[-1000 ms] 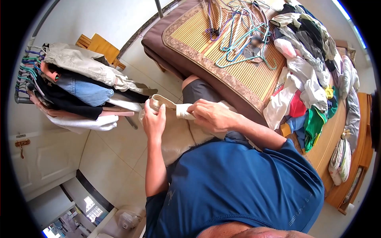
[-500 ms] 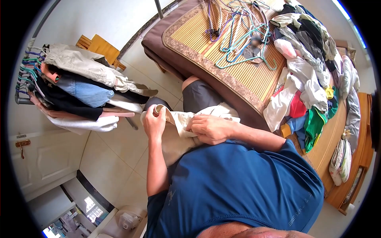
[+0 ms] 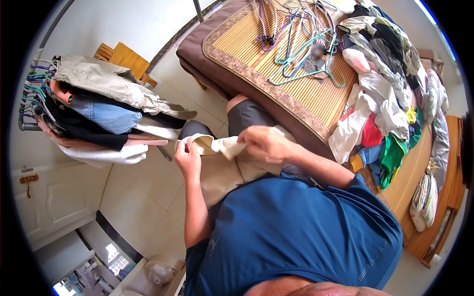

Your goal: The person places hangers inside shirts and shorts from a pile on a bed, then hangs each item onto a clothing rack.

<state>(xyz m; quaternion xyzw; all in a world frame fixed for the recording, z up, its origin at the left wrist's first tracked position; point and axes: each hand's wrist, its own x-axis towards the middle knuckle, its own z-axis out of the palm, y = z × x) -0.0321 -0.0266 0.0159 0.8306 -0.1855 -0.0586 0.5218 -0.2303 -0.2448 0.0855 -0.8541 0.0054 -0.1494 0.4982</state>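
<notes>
A pair of beige trousers [image 3: 217,175] lies across my lap, its paler waistband toward my knees. My left hand [image 3: 188,157] is closed on the left end of the waistband, thumb and fingers pinching the cloth. Farther right, my right hand [image 3: 269,144] is closed on another part of the waistband edge and lifts a flap of it. That hand and the flap are smeared by motion. Between the two hands the waistband stands open in a loop, showing its inside.
At left, a rack carries hung clothes [image 3: 98,106]. Ahead, a bed with a bamboo mat [image 3: 237,47] holds a tangle of hangers [image 3: 301,59] and, to the right, a heap of clothes [image 3: 380,108]. A wooden chair [image 3: 128,59] stands by the wall.
My right hand has risen slightly away from my body, pulling up a flap of the waistband. My left hand has shifted a little left and down, still gripping the cloth.
</notes>
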